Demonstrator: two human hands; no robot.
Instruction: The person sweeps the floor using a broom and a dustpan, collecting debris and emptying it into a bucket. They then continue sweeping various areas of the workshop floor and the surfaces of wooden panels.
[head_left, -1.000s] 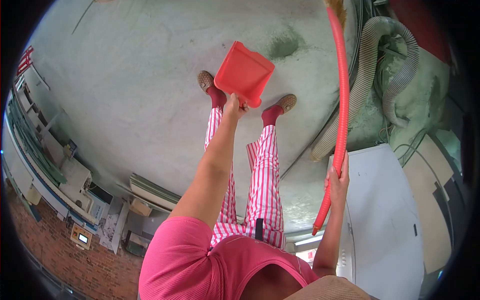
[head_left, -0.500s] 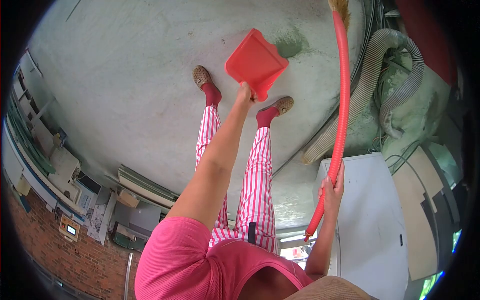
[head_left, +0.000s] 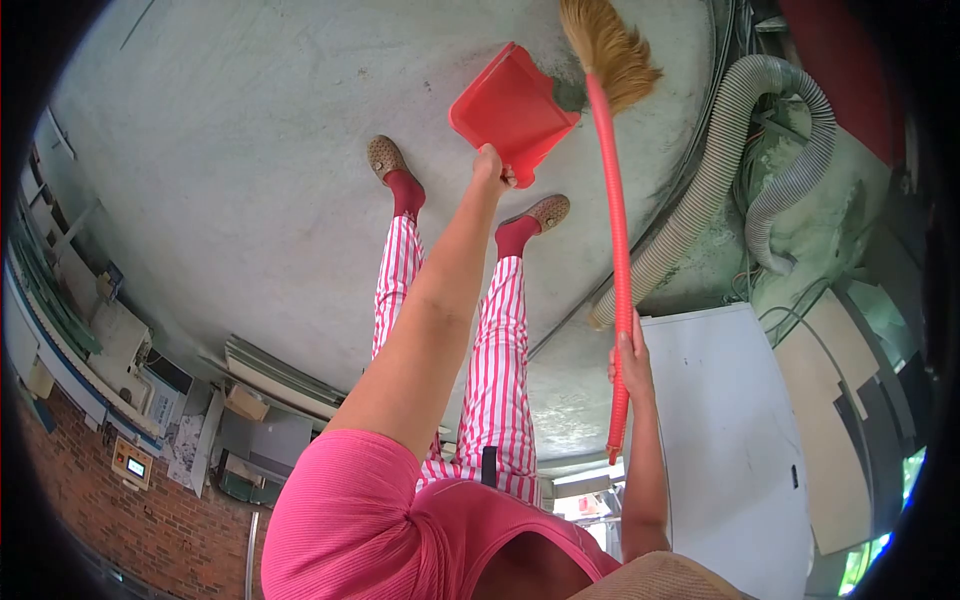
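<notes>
My left hand (head_left: 492, 168), at the end of a stretched arm, is closed round the handle of a red dustpan (head_left: 513, 115). The pan is low over the concrete floor, its wavy lip facing up and right. A dark greenish patch of dust (head_left: 567, 93) shows on the floor at that lip, partly hidden by the pan and the bristles. On the right, my right hand (head_left: 632, 362) is wrapped round the lower part of a long red-handled broom (head_left: 615, 215). The straw bristles (head_left: 610, 55) lie just right of the dust patch.
A ribbed grey hose (head_left: 715, 170) curls along the floor at right, beside dark cables. A white cabinet (head_left: 740, 420) stands near my right arm. Stacked boards (head_left: 285, 375) and a brick wall (head_left: 170, 515) are at lower left. My clogs (head_left: 388, 158) stand apart below the dustpan.
The broom has swung left, bringing its bristles into view beside the dustpan and dust patch. My right hand has shifted left with it. The dustpan has moved slightly up in view.
</notes>
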